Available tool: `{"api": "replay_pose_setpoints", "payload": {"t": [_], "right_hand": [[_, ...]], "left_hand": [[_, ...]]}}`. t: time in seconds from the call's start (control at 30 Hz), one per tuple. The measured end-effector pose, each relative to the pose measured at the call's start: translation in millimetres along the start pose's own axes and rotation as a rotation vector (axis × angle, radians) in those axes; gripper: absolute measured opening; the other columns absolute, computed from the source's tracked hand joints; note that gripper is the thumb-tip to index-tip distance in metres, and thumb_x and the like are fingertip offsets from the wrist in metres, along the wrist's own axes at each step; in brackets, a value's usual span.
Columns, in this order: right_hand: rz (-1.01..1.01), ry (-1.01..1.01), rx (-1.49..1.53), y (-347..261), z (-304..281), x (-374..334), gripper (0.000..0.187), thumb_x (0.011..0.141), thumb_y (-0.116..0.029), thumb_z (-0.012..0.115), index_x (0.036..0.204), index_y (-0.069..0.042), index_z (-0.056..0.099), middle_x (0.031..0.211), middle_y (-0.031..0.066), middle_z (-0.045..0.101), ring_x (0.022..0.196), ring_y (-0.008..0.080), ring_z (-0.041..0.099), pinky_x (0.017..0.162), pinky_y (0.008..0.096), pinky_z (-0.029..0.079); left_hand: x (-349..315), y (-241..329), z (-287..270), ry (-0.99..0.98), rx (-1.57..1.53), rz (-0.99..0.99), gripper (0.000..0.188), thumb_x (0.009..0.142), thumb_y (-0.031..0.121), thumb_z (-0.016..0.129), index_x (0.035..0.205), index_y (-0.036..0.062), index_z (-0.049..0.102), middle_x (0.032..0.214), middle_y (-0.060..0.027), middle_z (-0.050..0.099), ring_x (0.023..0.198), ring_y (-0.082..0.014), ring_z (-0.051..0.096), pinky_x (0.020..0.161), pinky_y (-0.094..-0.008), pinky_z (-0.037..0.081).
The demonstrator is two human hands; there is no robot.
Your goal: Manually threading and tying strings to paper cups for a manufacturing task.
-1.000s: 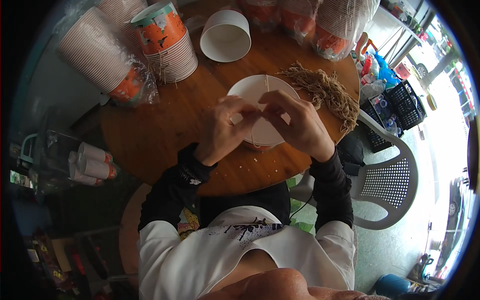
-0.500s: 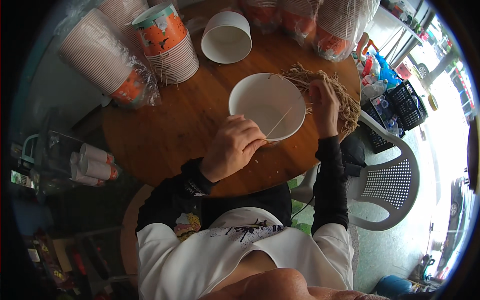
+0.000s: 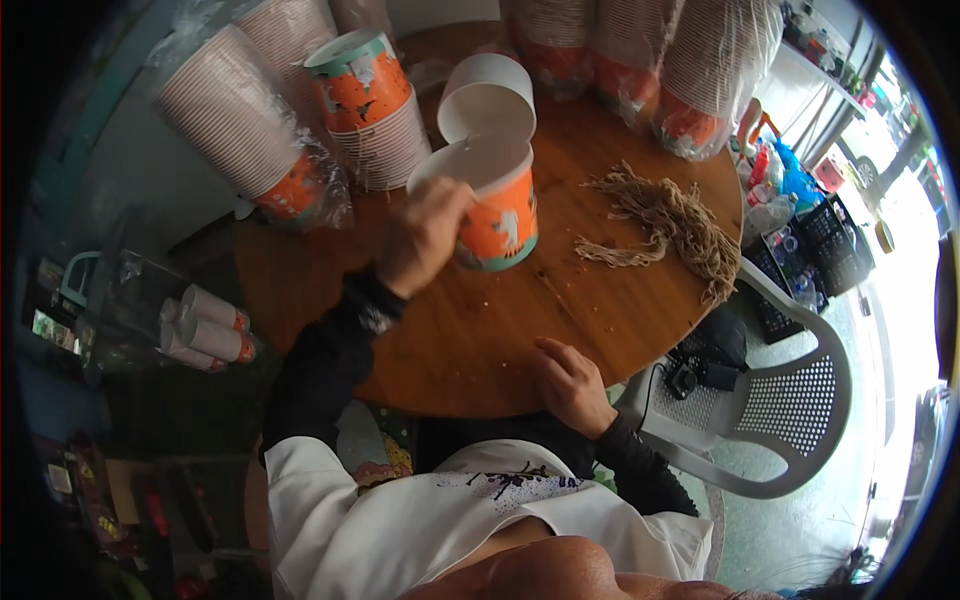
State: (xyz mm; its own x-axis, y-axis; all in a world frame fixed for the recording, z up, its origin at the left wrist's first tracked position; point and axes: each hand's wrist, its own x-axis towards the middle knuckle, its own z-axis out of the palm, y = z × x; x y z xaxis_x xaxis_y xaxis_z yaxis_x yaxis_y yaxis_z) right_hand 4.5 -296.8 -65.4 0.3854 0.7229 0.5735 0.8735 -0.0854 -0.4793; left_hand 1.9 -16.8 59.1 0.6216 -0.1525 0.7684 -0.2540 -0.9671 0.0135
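Note:
My left hand [image 3: 425,232] is closed on the near left rim of an orange paper tub [image 3: 500,222] with a white inside and a teal base. The tub is lifted and tilted above the round wooden table, its mouth toward the upper left. At the table's near edge is my right hand [image 3: 575,385], fingers loosely apart with nothing visible in them. A bundle of tan strings [image 3: 680,225] lies loose on the right side of the table. Behind the lifted tub another tub [image 3: 490,95] lies with its white inside showing.
Stacked tubs [image 3: 380,140] stand at the back left, beside a plastic-wrapped stack [image 3: 235,115]. More wrapped stacks [image 3: 700,85] line the back right. A grey plastic chair [image 3: 790,410] holding a black bag [image 3: 715,345] is at the right, with black crates [image 3: 830,240] beyond.
My left hand has lifted and tilted the tub, moving it up and left. My right hand has left the strings and come down to the near edge. The view has shifted slightly.

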Motion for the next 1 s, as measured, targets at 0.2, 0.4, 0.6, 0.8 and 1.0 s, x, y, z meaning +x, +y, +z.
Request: {"api": "replay_pose_setpoints", "payload": {"t": [0.2,0.4,0.6,0.8,1.0], "right_hand": [[0.121,0.056,-0.02,-1,6,-2,0.029,0.079,0.003,0.063,0.108,-0.002,0.063,0.111,0.0151,0.062,0.095,0.0344,0.063,0.081,0.0389,0.053],[0.168,0.088,-0.003,-3,14,-5,0.026,0.079,-0.001,0.064,0.105,-0.003,0.063,0.109,0.0122,0.063,0.096,0.0313,0.064,0.081,0.0377,0.053],[0.221,0.136,-0.005,-2,12,-5,0.025,0.08,0.001,0.063,0.104,-0.004,0.064,0.105,0.0125,0.063,0.092,0.0316,0.064,0.078,0.0378,0.053],[0.228,0.099,0.007,4,13,-7,0.024,0.08,0.001,0.064,0.103,-0.004,0.065,0.103,0.012,0.064,0.09,0.0312,0.064,0.077,0.0372,0.053],[0.2,0.095,-0.01,2,16,-5,0.026,0.078,0.002,0.064,0.103,-0.003,0.064,0.102,0.0116,0.064,0.09,0.0307,0.064,0.077,0.0371,0.053]], "left_hand": [[51,-152,-23,0.545,-0.445,-0.63,0.021,0.093,0.02,0.065,0.097,-0.0007,0.066,0.085,-0.002,0.066,0.074,-0.0112,0.061,0.071,-0.027,0.051],[33,-291,-27,0.65,-1.209,-1.06,0.006,0.092,0.009,0.065,0.092,0.0041,0.062,0.081,-0.0046,0.064,0.074,-0.0171,0.063,0.081,-0.035,0.058],[-1,-234,12,0.205,-0.82,-1.183,0.024,0.091,0.032,0.068,0.084,0.0093,0.065,0.067,0.0007,0.061,0.051,-0.01,0.054,0.048,-0.0226,0.045],[46,-210,-16,0.491,0.047,-0.268,0.038,0.093,0.021,0.062,0.127,0.006,0.054,0.117,-0.0131,0.059,0.106,-0.0309,0.057,0.09,-0.0402,0.047],[90,-250,-46,0.276,0.289,-0.135,0.048,0.094,0.026,0.059,0.136,0.0064,0.049,0.132,-0.0208,0.051,0.121,-0.0389,0.048,0.102,-0.0448,0.04]]}}
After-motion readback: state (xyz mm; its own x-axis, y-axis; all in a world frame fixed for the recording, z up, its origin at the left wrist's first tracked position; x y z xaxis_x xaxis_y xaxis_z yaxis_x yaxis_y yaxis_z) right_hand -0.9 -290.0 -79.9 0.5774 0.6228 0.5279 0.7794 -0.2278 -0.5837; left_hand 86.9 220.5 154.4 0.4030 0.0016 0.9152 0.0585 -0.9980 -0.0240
